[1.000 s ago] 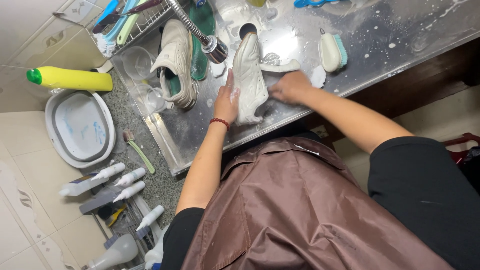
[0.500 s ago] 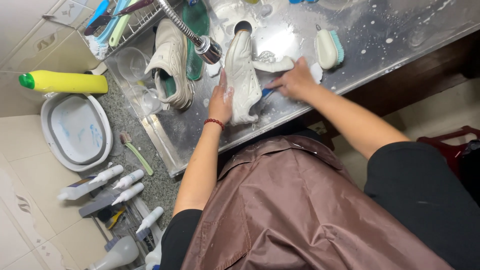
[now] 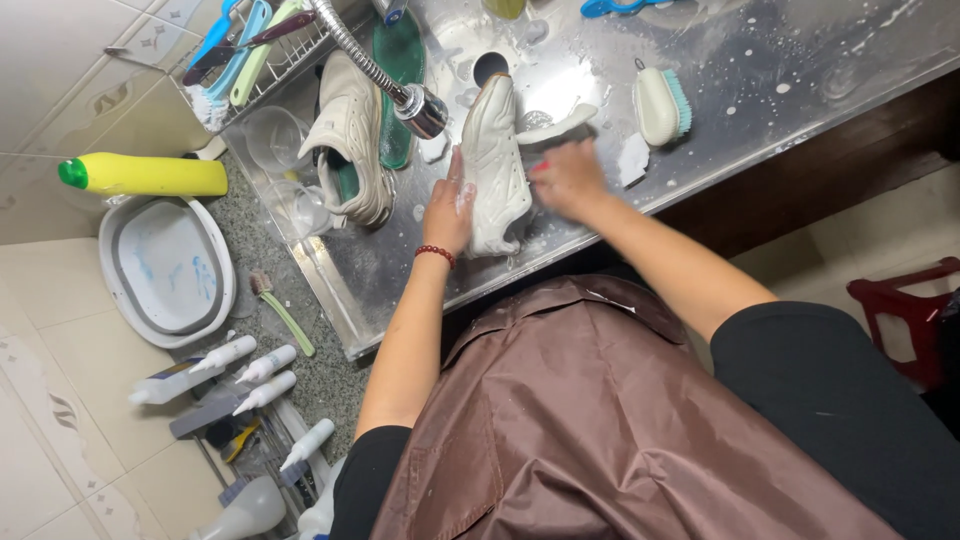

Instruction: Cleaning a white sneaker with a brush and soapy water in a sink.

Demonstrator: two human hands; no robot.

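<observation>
Here, the left hand (image 3: 447, 208) is pressing flat on the soapy off-white fabric trainer (image 3: 495, 165) while the right hand (image 3: 567, 178) is gripping a small red-handled brush (image 3: 539, 167) beside it; scrubbing looks midway, the second off-white trainer (image 3: 350, 140) waiting left.

You look down on a wet, soap-flecked steel sink top (image 3: 800, 60) with a dark wooden front (image 3: 800, 170) below its edge. Beside it runs a speckled grey stone counter (image 3: 300, 370). Pale cream tiles (image 3: 60, 100) with faint patterns cover the wall beyond. A dark red plastic stool (image 3: 900, 300) stands on the beige floor (image 3: 860, 230). The light is bright and even.
</observation>
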